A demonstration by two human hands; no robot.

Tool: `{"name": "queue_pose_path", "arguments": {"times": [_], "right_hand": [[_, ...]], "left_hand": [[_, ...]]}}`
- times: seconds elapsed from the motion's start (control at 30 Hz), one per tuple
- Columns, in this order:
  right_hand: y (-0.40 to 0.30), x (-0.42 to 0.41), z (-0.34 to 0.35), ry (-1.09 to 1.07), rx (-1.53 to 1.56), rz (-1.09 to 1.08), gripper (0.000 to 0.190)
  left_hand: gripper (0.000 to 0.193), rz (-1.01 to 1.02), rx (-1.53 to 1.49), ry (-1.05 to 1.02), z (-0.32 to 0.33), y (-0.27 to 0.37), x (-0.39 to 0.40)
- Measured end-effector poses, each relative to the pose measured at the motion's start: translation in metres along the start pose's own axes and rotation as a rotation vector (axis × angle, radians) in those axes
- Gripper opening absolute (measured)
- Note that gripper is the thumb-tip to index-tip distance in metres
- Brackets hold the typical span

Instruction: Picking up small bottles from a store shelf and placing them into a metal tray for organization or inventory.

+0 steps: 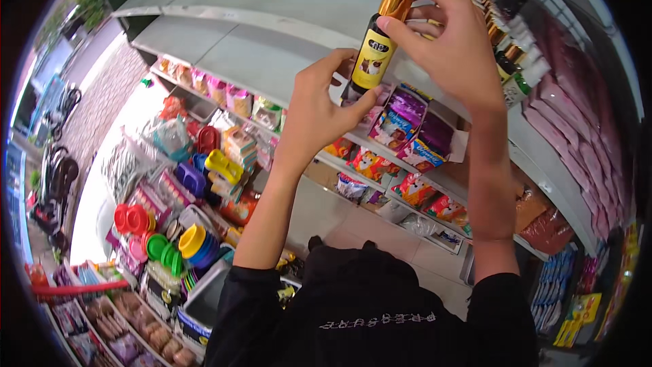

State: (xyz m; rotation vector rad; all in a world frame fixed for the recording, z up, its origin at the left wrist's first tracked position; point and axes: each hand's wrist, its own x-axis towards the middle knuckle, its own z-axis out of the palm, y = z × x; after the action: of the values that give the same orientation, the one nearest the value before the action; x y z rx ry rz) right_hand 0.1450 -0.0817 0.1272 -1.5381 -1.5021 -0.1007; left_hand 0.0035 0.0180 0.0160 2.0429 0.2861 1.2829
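Observation:
A dark bottle with a gold cap and a yellow label picturing animals (374, 58) is held upright, slightly tilted, above the shelves. My left hand (326, 99) grips its lower part between thumb and fingers. At the top, my right hand (438, 35) has its thumb and fingers on the gold cap. Behind the hands runs a grey-white metal shelf (214, 41). Just below the bottle, purple and blue packets (397, 120) sit in open boxes on a lower shelf.
More gold-capped bottles (512, 56) and stacked pink packs (570, 127) line the right. Red pouches (367, 163) lie on lower shelving. At left are coloured plastic bowls (193, 242), yellow scoops (224, 165) and bagged goods. A shelf rack of small packets (117, 326) stands lower left; motorbikes (56, 183) are outside.

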Motion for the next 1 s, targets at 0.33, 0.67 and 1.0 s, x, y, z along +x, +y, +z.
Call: {"name": "queue_pose_path", "arguments": {"times": [0.33, 0.67, 1.0], "right_hand": [[-0.013, 0.074, -0.047, -0.166, -0.780, 0.070, 0.021], [0.031, 0.084, -0.058, -0.171, -1.046, 0.080, 0.018], [0.029, 0.054, -0.074, -0.018, -0.751, -0.437, 0.014]], "left_hand": [[0.047, 0.106, 0.152, -0.236, 0.059, -0.041, 0.103], [0.044, 0.013, 0.067, -0.395, 0.101, -0.045, 0.132], [0.043, 0.035, -0.053, -0.363, 0.100, -0.048, 0.125]]}}
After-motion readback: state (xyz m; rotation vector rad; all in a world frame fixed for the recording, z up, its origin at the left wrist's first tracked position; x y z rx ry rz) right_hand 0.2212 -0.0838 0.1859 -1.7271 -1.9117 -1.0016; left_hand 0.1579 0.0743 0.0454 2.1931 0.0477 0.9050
